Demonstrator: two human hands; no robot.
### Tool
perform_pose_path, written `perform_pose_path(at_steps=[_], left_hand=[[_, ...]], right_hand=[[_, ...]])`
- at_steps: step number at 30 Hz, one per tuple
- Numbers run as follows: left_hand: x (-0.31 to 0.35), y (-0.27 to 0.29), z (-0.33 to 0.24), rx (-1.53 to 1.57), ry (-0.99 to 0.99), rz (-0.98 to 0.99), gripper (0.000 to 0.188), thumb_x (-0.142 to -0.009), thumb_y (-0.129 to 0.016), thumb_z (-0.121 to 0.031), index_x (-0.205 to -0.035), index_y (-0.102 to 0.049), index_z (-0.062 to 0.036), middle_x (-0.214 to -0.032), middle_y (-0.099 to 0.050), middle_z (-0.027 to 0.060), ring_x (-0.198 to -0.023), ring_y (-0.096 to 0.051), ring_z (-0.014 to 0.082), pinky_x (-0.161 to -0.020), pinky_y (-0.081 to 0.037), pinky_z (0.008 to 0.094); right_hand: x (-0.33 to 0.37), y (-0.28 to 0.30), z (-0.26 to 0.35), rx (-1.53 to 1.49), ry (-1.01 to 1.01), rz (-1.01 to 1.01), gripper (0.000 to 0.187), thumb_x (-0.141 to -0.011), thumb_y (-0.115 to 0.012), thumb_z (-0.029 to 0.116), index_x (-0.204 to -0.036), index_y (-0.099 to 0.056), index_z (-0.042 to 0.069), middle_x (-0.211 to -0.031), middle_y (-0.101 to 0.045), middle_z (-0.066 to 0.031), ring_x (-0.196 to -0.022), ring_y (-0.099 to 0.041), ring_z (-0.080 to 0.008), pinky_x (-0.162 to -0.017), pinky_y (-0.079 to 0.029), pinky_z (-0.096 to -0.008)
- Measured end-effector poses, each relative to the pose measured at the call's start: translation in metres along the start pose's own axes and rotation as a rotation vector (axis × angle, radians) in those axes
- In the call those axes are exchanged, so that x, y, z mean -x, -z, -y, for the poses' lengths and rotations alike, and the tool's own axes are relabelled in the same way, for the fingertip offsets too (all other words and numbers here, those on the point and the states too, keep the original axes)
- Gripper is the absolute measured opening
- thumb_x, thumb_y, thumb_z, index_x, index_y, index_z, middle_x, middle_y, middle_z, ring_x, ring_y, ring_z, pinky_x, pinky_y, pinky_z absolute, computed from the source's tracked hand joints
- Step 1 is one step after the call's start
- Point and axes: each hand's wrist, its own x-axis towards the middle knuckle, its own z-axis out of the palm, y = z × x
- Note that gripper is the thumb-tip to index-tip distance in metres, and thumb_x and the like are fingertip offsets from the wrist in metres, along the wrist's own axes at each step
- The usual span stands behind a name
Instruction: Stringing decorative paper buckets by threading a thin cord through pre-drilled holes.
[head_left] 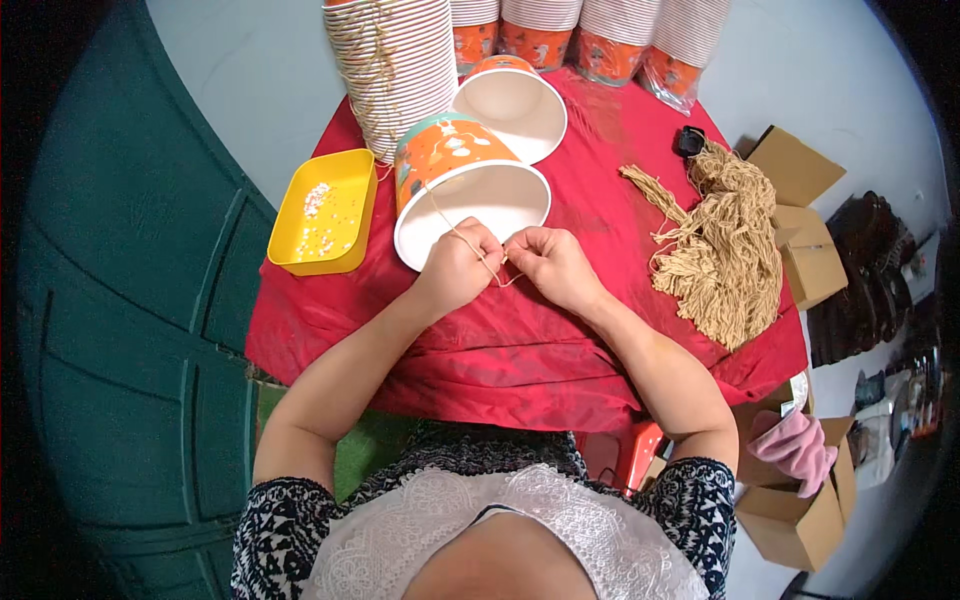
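An orange and teal paper bucket (pixel 455 160) lies on its side on the red tablecloth (pixel 520 340), its white mouth facing me. A thin beige string (pixel 447 218) runs from the bucket's wall down to my hands. My left hand (pixel 460 268) pinches the string at the bucket's rim. My right hand (pixel 548 262) pinches the string's other part just to the right, the two hands almost touching. A second bucket (pixel 512 98) lies on its side behind the first.
A yellow tray (pixel 325 212) with small pale bits sits at the left. A heap of beige string bundles (pixel 725 240) lies at the right. Stacks of buckets (pixel 395 70) line the table's far edge. Cardboard boxes (pixel 800 230) stand on the floor at the right.
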Motion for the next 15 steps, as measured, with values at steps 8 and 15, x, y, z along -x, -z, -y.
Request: perform_pose_path(at_steps=[8, 15], left_hand=[[0.0037, 0.0021, -0.0093, 0.089, 0.047, 0.068, 0.005, -0.082, -0.063, 0.003, -0.079, -0.059, 0.0024, -0.083, -0.058, 0.0066, -0.069, -0.056, 0.0115, -0.062, -0.047, 0.0253], [0.0006, -0.0022, -0.0018, 0.058, 0.033, 0.035, 0.006, -0.083, -0.062, 0.001, -0.077, -0.059, 0.0012, -0.08, -0.058, 0.0053, -0.068, -0.055, 0.0102, -0.061, -0.047, 0.0247]], right_hand=[[0.0008, -0.002, 0.0034, -0.009, -0.035, -0.031, 0.016, -0.087, -0.06, 0.009, -0.084, -0.067, -0.006, -0.069, -0.067, -0.0123, -0.064, -0.061, -0.0134, -0.062, -0.05, -0.0326], [0.003, -0.0032, 0.0055, 0.057, -0.027, -0.054, 0.015, -0.085, -0.06, 0.009, -0.084, -0.067, -0.004, -0.07, -0.067, -0.0161, -0.066, -0.066, -0.0196, -0.064, -0.051, -0.036]])
